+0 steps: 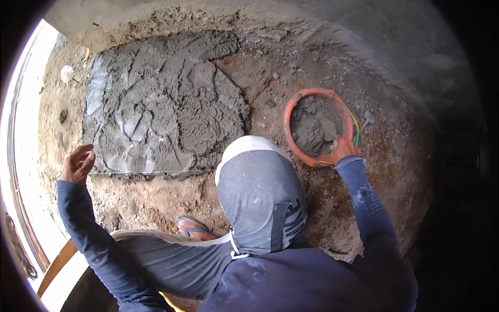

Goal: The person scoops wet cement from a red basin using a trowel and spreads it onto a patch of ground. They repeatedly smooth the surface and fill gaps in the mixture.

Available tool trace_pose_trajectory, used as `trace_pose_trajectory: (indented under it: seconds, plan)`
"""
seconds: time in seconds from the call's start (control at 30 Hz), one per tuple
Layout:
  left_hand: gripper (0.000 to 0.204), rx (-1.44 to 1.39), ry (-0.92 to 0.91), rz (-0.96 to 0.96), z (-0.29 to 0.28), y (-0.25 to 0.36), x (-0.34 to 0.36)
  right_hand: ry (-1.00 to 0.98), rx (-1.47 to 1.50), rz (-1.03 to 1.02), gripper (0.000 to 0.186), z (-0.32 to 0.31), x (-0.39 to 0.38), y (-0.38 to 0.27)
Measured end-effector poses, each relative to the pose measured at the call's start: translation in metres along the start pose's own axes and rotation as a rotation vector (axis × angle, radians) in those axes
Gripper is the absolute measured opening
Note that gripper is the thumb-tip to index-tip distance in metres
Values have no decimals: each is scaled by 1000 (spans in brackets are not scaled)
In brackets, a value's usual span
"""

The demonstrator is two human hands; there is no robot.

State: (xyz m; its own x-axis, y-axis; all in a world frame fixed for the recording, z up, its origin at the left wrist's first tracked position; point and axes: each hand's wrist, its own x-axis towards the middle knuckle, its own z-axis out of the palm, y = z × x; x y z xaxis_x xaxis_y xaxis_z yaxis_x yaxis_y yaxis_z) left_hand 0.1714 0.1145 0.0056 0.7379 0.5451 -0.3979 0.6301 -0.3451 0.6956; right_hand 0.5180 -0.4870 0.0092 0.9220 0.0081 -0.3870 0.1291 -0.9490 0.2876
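Observation:
My right hand (345, 150) is closed at the near right rim of a round orange tub (289, 117). It grips what looks like a trowel (328, 129), whose flat blade rests in the grey wet mortar (307, 130) inside; the handle is hidden by my fingers. Far to the left, my left hand (79, 165) is raised with loosely bent fingers and nothing visible in it. It is nearest the lower left corner of a broad, rough bed of wet mortar (166, 109). A thin string line (156, 171) runs along the near edge of that bed.
Bare earth with small stones surrounds the bed and tub. A rough plastered wall (332, 39) curves along the far side. A yellow and green cord (357, 136) hangs at the tub's right rim, beside a pale lump (368, 117). A sandalled foot (195, 228) stands near the bed.

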Motion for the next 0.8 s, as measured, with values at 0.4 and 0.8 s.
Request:
trace_pose_trajectory:
  seconds: [0.4, 0.8]
  plan:
    - [52, -4, -60, -10, 14, 5, -24, 21, 64, -108, 42, 3, 34, 48]
    - [44, -13, -16, -21, 23, 26, -44, 73, 36, -270, 35, 47, 17, -7]
